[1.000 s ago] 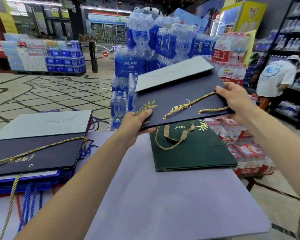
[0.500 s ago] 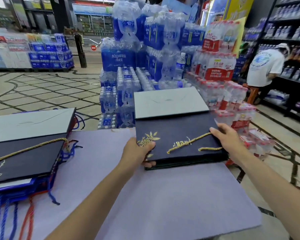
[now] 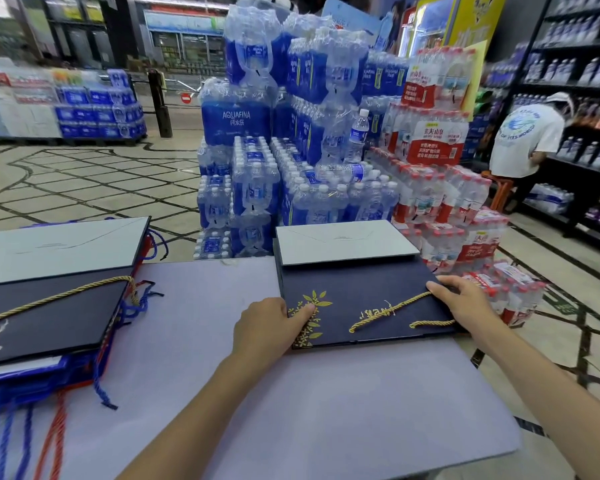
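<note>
Gripping noted first: left hand (image 3: pixel 267 327) pinches the near-left corner of the navy gift bag (image 3: pixel 361 292), thumb on top over the gold leaf print and the other fingers tucked out of sight at the edge. Right hand (image 3: pixel 465 303) lies over the bag's right edge, fingers across the top face. Its thumb is hidden, so whether it is a true grip cannot be told.

Bag is folded flat on the lavender table (image 3: pixel 291 410), spanning the gap between the hands. Long axis runs left to right, one short end per hand, neither hand nearer. Grey base panel (image 3: pixel 343 242) on the side away from the hands; gold rope handle (image 3: pixel 388 311) trails toward the right hand. Judgement: squaring or letting go turns on that even two-ended hold.

Gold characters on the bag: too small to read.

Well left of the left hand: a pile of flat bags (image 3: pixel 49 317), with blue and red cords. Beyond the hands: water packs marked "AQUAFINA" (image 3: pixel 236 116); red-labelled packs (image 3: pixel 433 143), Chinese text not legible. Far right: a person in a white shirt (image 3: pixel 527 140).
</note>
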A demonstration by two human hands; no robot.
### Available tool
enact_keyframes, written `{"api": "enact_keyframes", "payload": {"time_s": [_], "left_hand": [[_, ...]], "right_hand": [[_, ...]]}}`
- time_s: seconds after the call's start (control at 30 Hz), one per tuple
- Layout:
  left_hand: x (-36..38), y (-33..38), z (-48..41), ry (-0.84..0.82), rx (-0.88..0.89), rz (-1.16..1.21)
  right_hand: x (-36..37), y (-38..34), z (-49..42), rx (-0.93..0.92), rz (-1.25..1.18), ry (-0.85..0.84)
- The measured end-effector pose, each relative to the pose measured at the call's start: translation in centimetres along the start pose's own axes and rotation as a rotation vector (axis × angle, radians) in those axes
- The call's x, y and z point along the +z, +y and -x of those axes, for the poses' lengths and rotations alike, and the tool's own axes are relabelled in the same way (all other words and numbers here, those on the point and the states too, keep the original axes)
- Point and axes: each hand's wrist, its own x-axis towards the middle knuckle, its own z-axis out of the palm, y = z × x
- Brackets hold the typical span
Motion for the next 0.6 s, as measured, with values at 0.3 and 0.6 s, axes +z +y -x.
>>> {"api": "enact_keyframes", "payload": {"time_s": [0.3,0.6], "left_hand": [[0.95,-0.64,0.05,0.086,0.004,0.005],[0.97,-0.68,0.52,0.096,0.045,-0.062]], "right_hand": [[0.55,0.18,0.38,-0.003,-0.015,0.020],[0.46,0.61,-0.49,0.006,0.062,0.042]]}}
